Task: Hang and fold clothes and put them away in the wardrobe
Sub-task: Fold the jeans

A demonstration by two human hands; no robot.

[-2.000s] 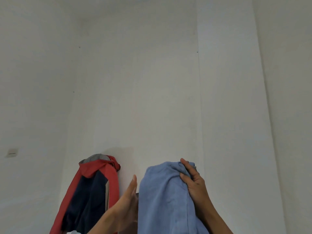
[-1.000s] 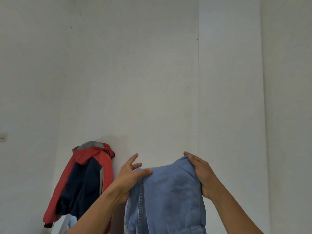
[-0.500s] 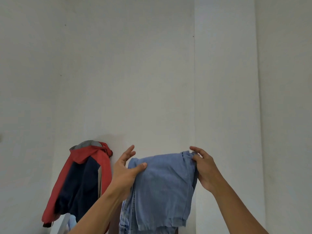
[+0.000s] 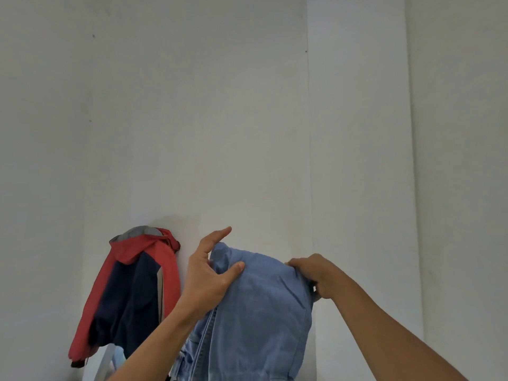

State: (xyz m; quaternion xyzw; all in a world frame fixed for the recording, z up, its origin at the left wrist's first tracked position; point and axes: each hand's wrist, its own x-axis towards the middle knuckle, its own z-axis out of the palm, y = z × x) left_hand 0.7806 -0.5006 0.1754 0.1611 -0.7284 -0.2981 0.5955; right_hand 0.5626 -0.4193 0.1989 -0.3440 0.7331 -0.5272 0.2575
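Note:
A pair of light blue jeans [image 4: 261,320] hangs folded in front of the white wall, held up at its top fold. My left hand [image 4: 209,273] pinches the upper left corner, thumb across the front and fingers behind the cloth. At the upper right corner my right hand [image 4: 316,273] grips the denim with curled fingers. What the jeans hang on is hidden behind the fabric.
A red and navy jacket [image 4: 129,292] hangs on the wall to the left of the jeans. Something white and pale blue [image 4: 110,361] shows below it at the bottom edge. White wall panels [image 4: 357,160] fill the remainder of the view.
The top fold of the jeans has bunched into a rounded hump. My right hand's fingers have curled tighter on the right corner. My left hand keeps its pinch on the left corner.

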